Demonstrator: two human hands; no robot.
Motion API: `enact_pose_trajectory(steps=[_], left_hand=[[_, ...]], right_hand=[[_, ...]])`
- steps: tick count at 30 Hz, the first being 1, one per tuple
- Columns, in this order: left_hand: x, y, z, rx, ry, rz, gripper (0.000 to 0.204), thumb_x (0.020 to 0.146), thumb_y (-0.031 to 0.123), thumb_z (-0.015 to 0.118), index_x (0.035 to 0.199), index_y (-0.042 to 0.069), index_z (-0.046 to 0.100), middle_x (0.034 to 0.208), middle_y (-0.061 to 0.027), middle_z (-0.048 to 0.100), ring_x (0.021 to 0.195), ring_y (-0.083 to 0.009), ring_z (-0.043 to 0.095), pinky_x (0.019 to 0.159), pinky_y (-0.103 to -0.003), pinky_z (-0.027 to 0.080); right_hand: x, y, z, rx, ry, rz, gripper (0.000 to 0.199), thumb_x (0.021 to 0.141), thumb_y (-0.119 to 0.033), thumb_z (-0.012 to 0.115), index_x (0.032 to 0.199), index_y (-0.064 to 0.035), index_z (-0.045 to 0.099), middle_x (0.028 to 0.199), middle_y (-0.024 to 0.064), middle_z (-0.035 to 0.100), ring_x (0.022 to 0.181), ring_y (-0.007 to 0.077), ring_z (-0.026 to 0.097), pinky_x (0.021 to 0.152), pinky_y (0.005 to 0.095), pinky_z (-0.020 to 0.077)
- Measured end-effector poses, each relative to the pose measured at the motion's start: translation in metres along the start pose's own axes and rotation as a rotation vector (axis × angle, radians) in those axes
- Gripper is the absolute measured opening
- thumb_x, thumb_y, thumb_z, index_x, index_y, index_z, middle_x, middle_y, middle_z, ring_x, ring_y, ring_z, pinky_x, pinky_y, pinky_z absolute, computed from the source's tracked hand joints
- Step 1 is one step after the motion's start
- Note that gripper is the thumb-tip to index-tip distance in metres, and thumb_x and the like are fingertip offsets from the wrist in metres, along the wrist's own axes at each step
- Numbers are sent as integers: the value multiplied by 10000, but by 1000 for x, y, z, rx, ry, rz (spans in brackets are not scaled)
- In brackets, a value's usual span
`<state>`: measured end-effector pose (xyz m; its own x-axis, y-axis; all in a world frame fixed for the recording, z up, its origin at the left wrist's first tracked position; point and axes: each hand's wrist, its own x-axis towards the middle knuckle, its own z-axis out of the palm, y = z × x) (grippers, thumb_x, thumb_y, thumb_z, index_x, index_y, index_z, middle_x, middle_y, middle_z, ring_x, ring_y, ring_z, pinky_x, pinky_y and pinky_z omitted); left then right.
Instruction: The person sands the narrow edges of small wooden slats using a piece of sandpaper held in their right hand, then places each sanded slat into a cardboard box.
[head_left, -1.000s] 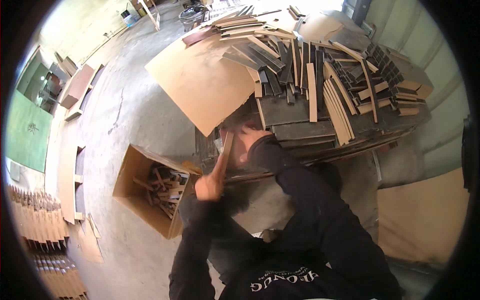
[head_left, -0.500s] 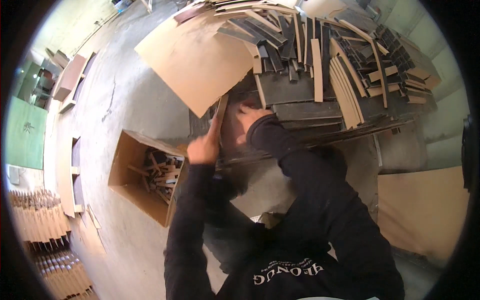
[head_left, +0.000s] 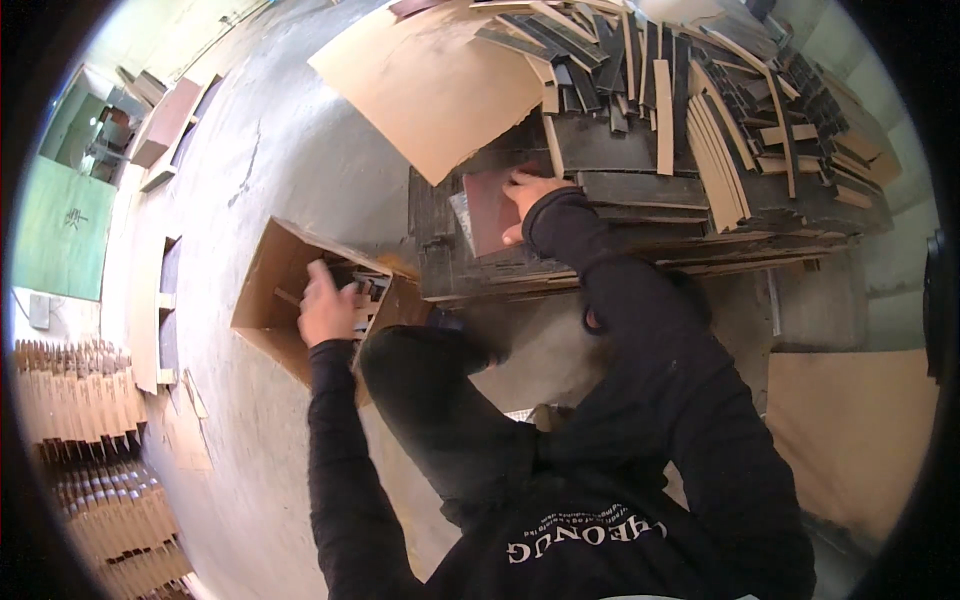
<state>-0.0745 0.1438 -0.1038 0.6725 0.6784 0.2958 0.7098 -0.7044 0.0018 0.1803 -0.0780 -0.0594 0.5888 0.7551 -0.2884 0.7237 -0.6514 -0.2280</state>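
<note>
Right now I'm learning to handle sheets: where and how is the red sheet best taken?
Probably pinch the red sheet by its near edge, from the person's side: it seems to lie flat, the right hand covers part of its right side, and plastic juts out at left.

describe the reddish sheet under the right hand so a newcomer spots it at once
Find the dark work surface bearing the piled strips. Toward its left end, the person's right hand rests on a flat sheet. Its reddish colour sets it apart from the dark surface around it and the big tan board beyond.
</note>
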Motion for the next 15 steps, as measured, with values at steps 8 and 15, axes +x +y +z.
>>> enact_pose_trajectory(steps=[8, 15], left_hand=[[-42, 135, 69, -992, -237, -246, 393, 801, 361, 540, 1016, 36, 592, 961, -173, 597, 914, -301, 571, 780, -330, 437], [-35, 154, 46, -938, -234, -522, 309, 770, 328, 591, 912, 58, 644, 820, -134, 635, 793, -234, 615, 710, -314, 458]], right_hand=[[2, -6, -3, -29, 13, -18, 772, 598, -428, 696, 1242, -104, 419, 1346, 90, 316, 1186, 233, 380, 961, 349, 334], [4, -2, 2, -19, 40, -20, 776, 587, -429, 701, 1234, -99, 429, 1341, 88, 325, 1186, 230, 379, 966, 336, 325]])
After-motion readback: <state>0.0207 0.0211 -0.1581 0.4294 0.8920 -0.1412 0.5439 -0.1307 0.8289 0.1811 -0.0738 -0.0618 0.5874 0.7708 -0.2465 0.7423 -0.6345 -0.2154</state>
